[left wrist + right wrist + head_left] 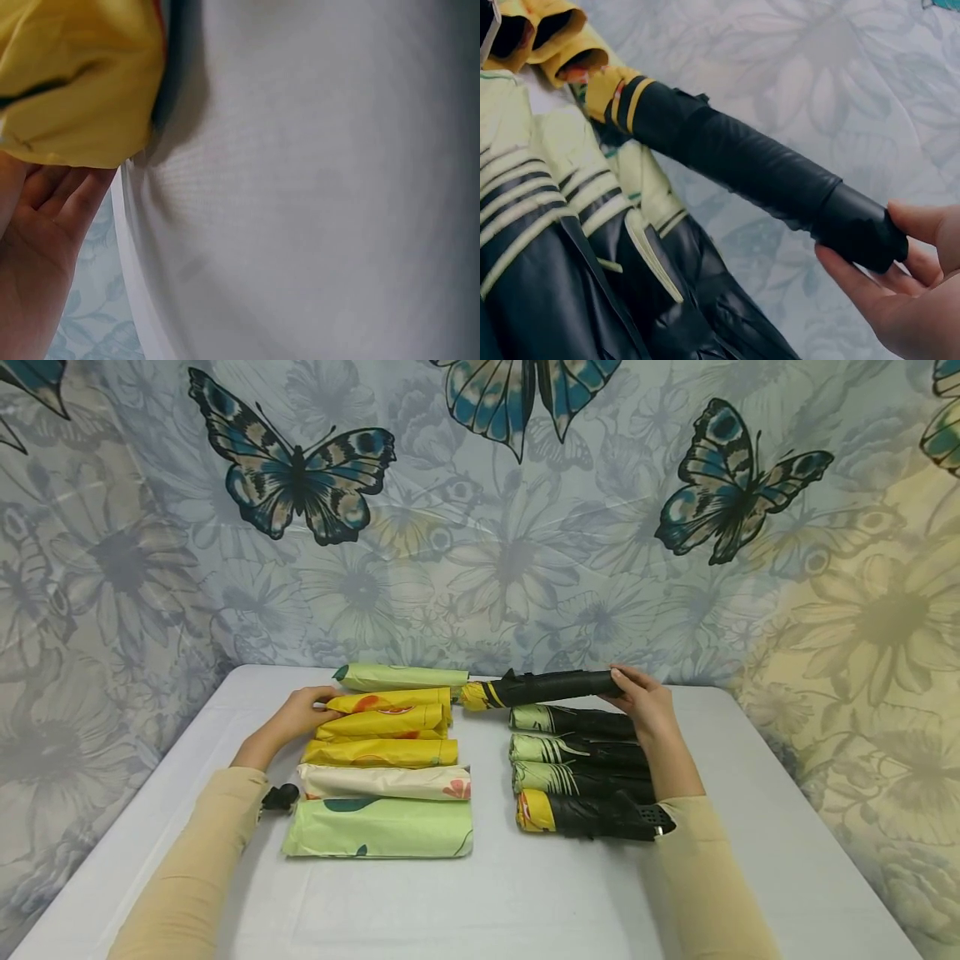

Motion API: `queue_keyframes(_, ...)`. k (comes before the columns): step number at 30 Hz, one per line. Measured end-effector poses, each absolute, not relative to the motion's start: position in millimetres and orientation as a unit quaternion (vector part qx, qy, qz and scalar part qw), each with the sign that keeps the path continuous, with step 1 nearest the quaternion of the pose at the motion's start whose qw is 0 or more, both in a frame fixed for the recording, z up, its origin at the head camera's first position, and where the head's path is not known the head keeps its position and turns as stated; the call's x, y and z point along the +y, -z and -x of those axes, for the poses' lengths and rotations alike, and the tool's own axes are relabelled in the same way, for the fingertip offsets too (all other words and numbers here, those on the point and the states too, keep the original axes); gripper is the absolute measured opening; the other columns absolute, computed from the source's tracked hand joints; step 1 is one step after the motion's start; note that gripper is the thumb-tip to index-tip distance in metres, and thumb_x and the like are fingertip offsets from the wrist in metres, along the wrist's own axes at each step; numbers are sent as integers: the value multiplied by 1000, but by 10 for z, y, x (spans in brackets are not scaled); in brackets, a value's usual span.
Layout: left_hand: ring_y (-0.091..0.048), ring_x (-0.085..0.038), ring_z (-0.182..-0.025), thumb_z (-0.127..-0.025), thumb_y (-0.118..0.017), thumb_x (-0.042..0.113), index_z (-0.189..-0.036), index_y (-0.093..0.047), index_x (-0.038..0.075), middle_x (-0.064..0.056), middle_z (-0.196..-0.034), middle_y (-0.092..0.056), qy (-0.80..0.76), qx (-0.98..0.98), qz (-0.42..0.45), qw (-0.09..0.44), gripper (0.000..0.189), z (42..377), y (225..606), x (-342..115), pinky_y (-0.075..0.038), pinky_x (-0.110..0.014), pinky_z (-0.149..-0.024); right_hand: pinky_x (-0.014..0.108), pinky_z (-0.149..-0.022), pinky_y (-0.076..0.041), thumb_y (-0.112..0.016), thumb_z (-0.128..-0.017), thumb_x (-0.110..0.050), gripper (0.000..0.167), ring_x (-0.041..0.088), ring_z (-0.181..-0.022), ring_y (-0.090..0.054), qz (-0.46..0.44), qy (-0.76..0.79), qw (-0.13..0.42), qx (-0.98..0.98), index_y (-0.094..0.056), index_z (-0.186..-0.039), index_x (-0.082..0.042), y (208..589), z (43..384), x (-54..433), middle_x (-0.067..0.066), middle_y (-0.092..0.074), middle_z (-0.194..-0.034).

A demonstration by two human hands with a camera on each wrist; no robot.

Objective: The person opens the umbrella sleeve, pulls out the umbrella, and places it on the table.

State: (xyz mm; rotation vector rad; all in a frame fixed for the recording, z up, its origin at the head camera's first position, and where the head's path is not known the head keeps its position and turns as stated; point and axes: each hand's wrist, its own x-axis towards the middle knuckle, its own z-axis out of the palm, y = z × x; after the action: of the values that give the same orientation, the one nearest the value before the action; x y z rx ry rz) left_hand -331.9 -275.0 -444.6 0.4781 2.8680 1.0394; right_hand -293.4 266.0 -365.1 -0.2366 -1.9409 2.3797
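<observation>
My right hand (643, 700) grips the dark handle end of a folded black umbrella (558, 687) with a yellow-edged tip. In the right wrist view, thumb and fingers hold that handle end (859, 229) from both sides. My left hand (296, 718) pinches the closed left end of a yellow umbrella sleeve (390, 700); the left wrist view has the fingers partly hidden under the yellow fabric (82, 97). The umbrella's tip points left, close to the sleeve's right end; whether it touches cannot be told.
More sleeves lie stacked at left: yellow (382, 752), white (382, 782) and light green (378, 828), with another green one (401, 677) behind. Several folded umbrellas (592, 778) lie in a column at right. A black knob (281, 797) sits beside my left forearm. Butterfly-patterned cloth hangs behind the white table (487, 910).
</observation>
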Motion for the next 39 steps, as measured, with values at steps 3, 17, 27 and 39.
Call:
queue_keyframes(3, -55, -44, -121, -93, -63, 6, -121, -64, 0, -24, -122, -63, -338, 928, -154, 28, 28, 3326, 4454, -2747, -49, -54, -101, 22, -86, -58, -65, -94, -13, 50, 5, -93, -66, 93, -794, 32, -600, -48, -140, -4, 3640, 2933, 2728, -4, -48, -118)
queue_keyframes(17, -56, -43, -120, -93, -63, 6, -118, -65, 1, -23, -121, -64, -339, 927, -155, 24, 26, 3315, 4441, -2732, -49, -54, -101, 24, -77, -60, -66, -91, -11, 67, 8, -82, -67, 154, -811, 67, -560, -35, -149, 1, 3773, 3038, 3006, -3, -55, -113)
queue_keyframes(27, -56, -43, -120, -93, -63, 6, -119, -65, -1, -24, -121, -64, -336, 929, -152, 21, 26, 3327, 4456, -2747, -49, -55, -101, 30, -80, -61, -68, -90, -8, 52, 10, -81, -70, 134, -817, 7, -561, -51, -139, -5, 3838, 3015, 3190, -4, -55, -110)
queue_keyframes(39, -55, -44, -121, -94, -62, 7, -119, -65, -1, -25, -121, -64, -350, 924, -151, 25, 26, 3275, 4416, -2709, -49, -54, -101, 27, -99, -53, -64, -94, -28, 72, -2, -94, -62, 107, -742, -60, -659, -29, -152, -4, 3908, 3065, 3373, 9, -16, -164)
